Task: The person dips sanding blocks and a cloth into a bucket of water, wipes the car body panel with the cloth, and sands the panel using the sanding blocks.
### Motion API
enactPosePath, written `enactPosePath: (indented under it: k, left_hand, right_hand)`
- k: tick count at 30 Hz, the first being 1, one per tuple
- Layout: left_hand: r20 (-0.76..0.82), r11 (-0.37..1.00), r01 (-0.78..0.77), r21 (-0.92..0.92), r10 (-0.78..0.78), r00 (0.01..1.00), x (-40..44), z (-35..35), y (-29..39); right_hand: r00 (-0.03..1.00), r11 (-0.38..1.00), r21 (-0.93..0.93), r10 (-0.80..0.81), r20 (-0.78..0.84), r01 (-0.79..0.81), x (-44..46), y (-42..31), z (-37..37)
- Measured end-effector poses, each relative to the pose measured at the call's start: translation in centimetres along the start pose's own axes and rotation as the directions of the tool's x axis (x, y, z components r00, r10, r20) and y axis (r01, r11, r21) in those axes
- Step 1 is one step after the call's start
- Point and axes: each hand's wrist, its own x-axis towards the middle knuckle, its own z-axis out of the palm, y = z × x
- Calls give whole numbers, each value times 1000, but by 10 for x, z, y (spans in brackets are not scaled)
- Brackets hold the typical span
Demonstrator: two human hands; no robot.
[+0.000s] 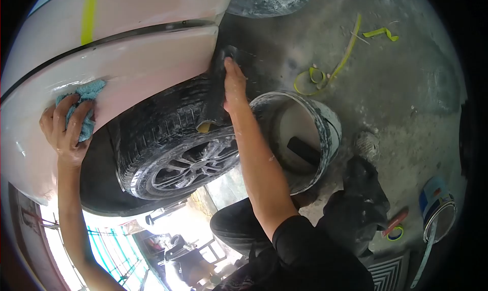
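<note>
Teal cloth (pixel 91 91), illegible can label (pixel 434 192)

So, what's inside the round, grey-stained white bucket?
The bucket holds a black rectangular block and what looks like cloudy grey liquid. The person's bare right forearm hides part of the interior; whatever lies beneath the block can't be seen.

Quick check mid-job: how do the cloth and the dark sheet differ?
Colour: the cloth is light blue; the sheet is mostly black, tan at its lower end.
Shape: the cloth is bunched; the sheet is flatter, curling at that end.
Place: the cloth is against the panel; the sheet overlaps the tyre in view.
Shared: each is in one hand.
</note>
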Motion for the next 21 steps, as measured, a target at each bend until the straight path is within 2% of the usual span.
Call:
enactPosePath:
  k: [3,4,6,7,10,11,14,15,18,19,21]
  left_hand:
    - [51,1000,7,8,-7,999,-4,-4,0]
    - [76,1000,8,17,-9,997,-4,-6,-1]
    - [31,1000,9,21,-10,999,-5,-1,-1]
    - [14,1000,10,21,-11,1000,-6,2,0]
    - [14,1000,-4,14,3,1000,-7,4,-2]
    - [24,1000,-5,15,5,1000,-5,1,-1]
    - [20,1000,2,26,-3,1000,0,-3,0]
    - [5,1000,7,28,-7,1000,0,-2,1]
    - [2,1000,13,23,-13,1000,-2,2,1]
    - [5,1000,7,23,-8,1000,-2,1,0]
    - [-4,1000,2,30,-2,1000,-1,3,0]
  right_hand:
    - [994,993,-66,-91,61,95,-19,-17,19]
    - [981,971,-143,-186,54,192,-30,-19,25]
    - [927,880,-298,-371,54,370,-57,-11,31]
    - [924,854,-379,-383,8,357,-61,-3,35]
    - [904,881,-206,-425,51,426,-29,-21,43]
    - [961,960,-48,-275,20,276,-19,-31,44]
    - [987,986,35,-162,-5,162,-19,-31,38]
    - [972,963,-127,-234,32,236,-25,-24,31]
    - [860,833,-235,-510,23,500,-55,6,33]
    - [904,833,-368,-425,53,413,-47,2,31]
    - [983,970,-158,-181,33,184,-13,-19,37]
